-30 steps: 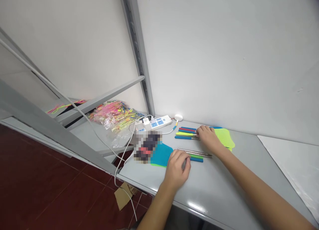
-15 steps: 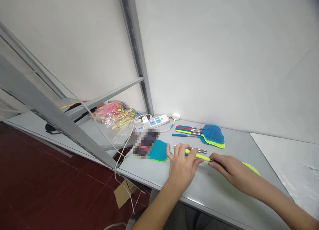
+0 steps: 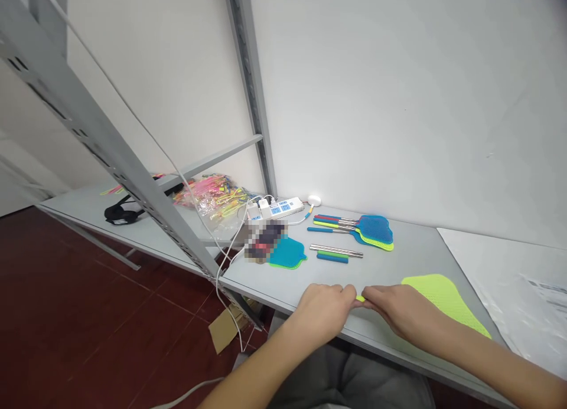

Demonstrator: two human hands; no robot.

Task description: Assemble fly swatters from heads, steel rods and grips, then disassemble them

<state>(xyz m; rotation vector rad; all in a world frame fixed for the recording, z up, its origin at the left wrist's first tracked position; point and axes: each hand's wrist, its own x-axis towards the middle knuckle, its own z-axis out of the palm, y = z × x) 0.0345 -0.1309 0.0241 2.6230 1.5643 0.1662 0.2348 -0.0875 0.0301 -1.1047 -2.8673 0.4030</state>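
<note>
My left hand (image 3: 325, 306) is closed round a yellow-green fly swatter handle (image 3: 360, 298), of which only a short bit shows between my fists. Right beside it, my right hand (image 3: 394, 306) is closed on the same swatter, hiding the part it grips. A yellow-green swatter head (image 3: 447, 300) extends beyond my right hand; the joint is hidden. Past my hands lie metal rods (image 3: 336, 251) with a blue handle (image 3: 332, 258) and a green one. Loose blue swatter heads (image 3: 287, 253) lie to the left, with a yellow-green edge underneath.
Assembled fly swatters (image 3: 374, 231) are stacked near the wall. A power strip (image 3: 283, 208) with cables stands at the back left, near bagged colourful cords (image 3: 217, 193). A grey metal post (image 3: 133, 185) rises at left. White sheeting (image 3: 500, 291) covers the table's right side.
Both hands have come down toward the table's front edge and closed together over the handle, which showed at greater length before. The blue and green handles behind are now uncovered. The view has shifted slightly.
</note>
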